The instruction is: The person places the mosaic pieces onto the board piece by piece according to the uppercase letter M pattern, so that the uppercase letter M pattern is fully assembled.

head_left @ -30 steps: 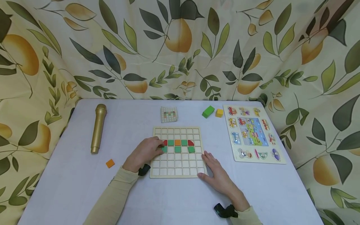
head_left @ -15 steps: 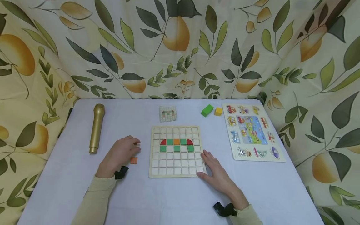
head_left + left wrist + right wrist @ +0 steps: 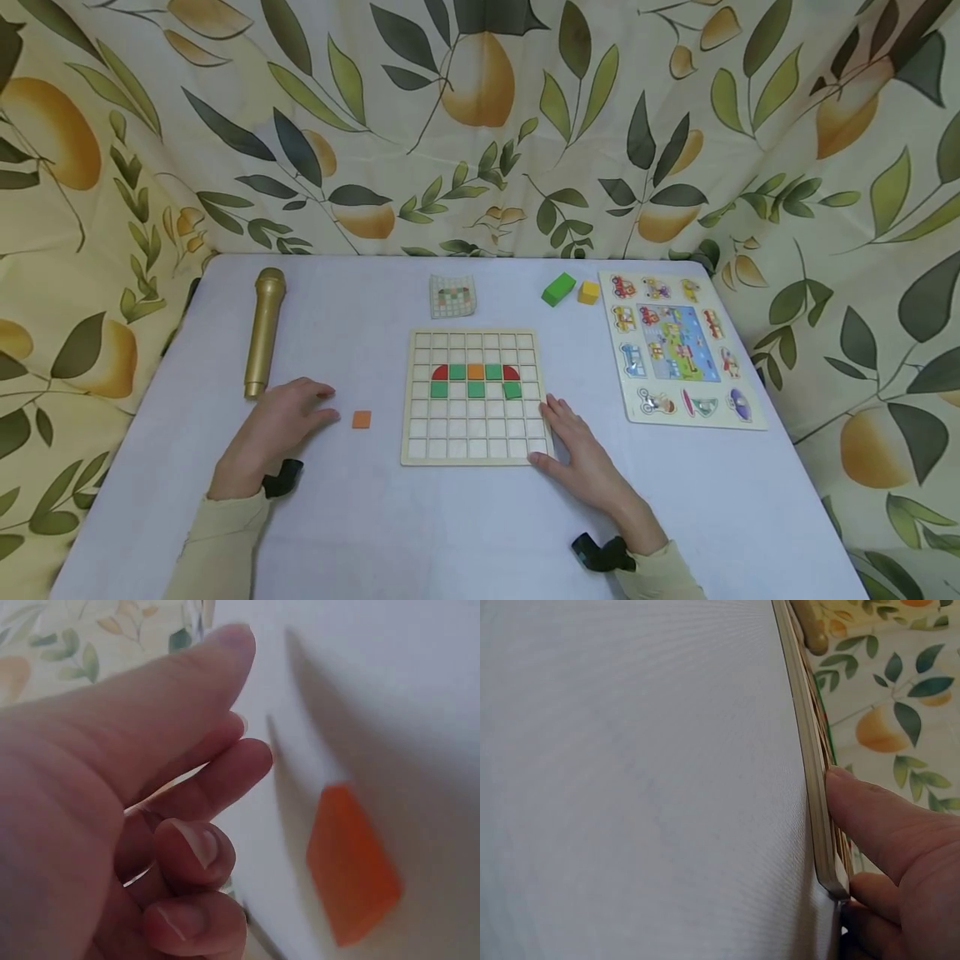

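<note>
A pale wooden grid board [image 3: 476, 429] carries a row of red, green and orange tiles with several green tiles below it. My right hand [image 3: 581, 458] rests at its lower right corner; in the right wrist view the thumb [image 3: 870, 814] touches the board's edge [image 3: 810, 772]. Left of the board, an orange square tile [image 3: 362, 419] lies on the white cloth. Just left of that tile is my left hand [image 3: 277, 429], fingers loosely bent and holding nothing. Up close in the left wrist view, the tile [image 3: 352, 866] sits apart from the fingertips.
A gold microphone-shaped object [image 3: 266, 333] lies at the left. Behind the board is a small pattern card [image 3: 452, 310]. A green block [image 3: 558, 289] and a yellow block [image 3: 588, 292] stand near a picture puzzle board [image 3: 626, 400] at the right.
My left hand has left the board's left side and moved back to the left. The orange tile has shifted right, closer to the board. My right hand stays at the corner.
</note>
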`<action>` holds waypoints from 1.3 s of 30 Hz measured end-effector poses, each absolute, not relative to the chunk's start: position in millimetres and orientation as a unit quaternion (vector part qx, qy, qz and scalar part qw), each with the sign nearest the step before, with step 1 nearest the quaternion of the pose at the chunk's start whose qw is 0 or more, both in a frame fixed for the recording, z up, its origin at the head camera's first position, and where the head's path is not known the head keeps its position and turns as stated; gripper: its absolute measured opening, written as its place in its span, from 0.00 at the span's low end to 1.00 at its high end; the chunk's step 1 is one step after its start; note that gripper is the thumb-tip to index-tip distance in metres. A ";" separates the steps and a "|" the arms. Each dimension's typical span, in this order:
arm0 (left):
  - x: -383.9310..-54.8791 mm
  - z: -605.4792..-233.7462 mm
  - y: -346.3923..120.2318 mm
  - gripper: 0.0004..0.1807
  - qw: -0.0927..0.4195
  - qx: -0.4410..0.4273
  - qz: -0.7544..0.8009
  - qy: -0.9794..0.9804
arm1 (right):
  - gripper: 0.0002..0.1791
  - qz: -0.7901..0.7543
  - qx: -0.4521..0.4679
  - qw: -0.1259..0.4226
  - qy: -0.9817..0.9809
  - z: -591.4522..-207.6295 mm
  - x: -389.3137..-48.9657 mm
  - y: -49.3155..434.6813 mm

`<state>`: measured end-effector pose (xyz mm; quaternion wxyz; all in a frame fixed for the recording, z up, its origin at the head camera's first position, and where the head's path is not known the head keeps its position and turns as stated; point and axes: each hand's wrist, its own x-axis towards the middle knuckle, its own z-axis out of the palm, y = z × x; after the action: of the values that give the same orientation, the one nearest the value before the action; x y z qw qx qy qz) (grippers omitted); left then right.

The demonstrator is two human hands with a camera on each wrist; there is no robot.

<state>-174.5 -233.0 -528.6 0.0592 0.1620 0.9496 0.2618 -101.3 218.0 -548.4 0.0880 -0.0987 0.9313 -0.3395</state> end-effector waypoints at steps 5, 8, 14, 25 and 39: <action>-172.1 -531.2 -220.4 0.23 0.078 0.183 0.264 0.944 | 0.47 -0.345 -0.098 0.090 0.929 -548.1 -101.5 218.1; -172.1 -532.4 -214.2 0.24 0.092 0.206 0.259 0.939 | 0.47 -0.345 -0.096 0.092 0.929 -548.9 -101.2 217.8; -171.6 -535.8 -206.2 0.16 0.094 0.230 0.256 0.934 | 0.47 -0.339 -0.093 0.092 0.932 -549.8 -100.0 217.6; -179.2 -526.0 -186.4 0.13 0.062 0.239 0.247 0.937 | 0.47 -0.333 -0.095 0.094 0.933 -547.9 -99.7 220.4; -206.7 -497.0 -116.5 0.12 0.025 0.312 0.247 0.917 | 0.47 -0.340 -0.093 0.091 0.931 -549.3 -101.7 218.4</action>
<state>-206.7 -116.5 -497.0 0.0246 0.3123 0.9169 0.2472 -101.7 218.4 -549.3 0.0912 -0.0934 0.9312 -0.3404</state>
